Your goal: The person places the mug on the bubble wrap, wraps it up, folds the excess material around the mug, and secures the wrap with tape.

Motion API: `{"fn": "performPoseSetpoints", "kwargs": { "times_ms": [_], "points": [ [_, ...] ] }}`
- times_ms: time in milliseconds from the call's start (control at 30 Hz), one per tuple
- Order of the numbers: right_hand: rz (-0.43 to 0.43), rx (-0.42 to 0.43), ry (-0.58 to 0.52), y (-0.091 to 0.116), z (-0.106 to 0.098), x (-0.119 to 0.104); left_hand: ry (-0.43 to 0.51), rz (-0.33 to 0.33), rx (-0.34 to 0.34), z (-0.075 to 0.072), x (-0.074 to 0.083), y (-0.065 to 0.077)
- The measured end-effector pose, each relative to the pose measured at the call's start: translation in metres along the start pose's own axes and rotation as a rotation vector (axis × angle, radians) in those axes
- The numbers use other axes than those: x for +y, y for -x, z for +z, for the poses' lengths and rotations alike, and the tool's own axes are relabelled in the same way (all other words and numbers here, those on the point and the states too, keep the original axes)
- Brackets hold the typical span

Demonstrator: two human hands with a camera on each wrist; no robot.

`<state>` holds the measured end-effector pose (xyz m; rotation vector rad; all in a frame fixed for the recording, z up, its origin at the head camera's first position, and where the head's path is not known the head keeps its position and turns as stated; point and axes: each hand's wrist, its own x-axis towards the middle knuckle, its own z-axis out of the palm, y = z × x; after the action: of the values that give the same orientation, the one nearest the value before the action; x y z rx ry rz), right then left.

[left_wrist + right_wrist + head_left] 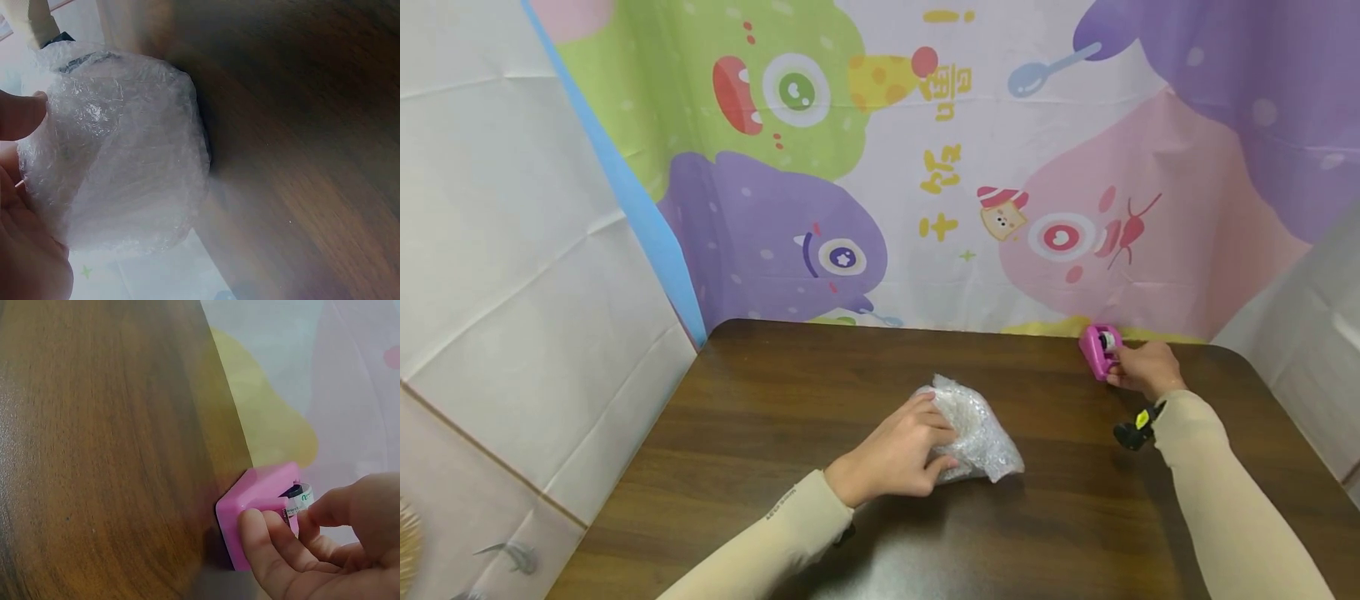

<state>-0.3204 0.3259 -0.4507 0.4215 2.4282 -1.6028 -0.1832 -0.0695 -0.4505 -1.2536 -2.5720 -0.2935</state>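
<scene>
Near the middle of the table, my left hand (898,450) grips a bundle of clear bubble wrap (981,437), fingers over its top and thumb at the near side. The left wrist view shows the bundle (131,150) as rounded and blocky; what it wraps cannot be made out. At the far right edge my right hand (1150,371) holds a pink tape dispenser (1096,354) with a small roll in it. In the right wrist view, fingers lie along the dispenser's (269,484) side, and thumb and forefinger meet close to the roll (301,497).
The dark wooden table (737,417) has rounded far corners. Right behind it hangs a cartoon-printed curtain (940,275), with pale wall panels (512,275) to the left and more to the right. A black wrist device (1133,433) sits on the right wrist.
</scene>
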Motion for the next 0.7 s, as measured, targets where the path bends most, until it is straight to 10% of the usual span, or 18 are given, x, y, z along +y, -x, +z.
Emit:
{"fn": "performPoseSetpoints", "kwargs": {
  "times_ms": [700],
  "points": [
    [-0.04,0.026,0.016,-0.003,-0.001,0.01,0.001,0.017,0.014,0.0,-0.001,-0.001]
  ]
}}
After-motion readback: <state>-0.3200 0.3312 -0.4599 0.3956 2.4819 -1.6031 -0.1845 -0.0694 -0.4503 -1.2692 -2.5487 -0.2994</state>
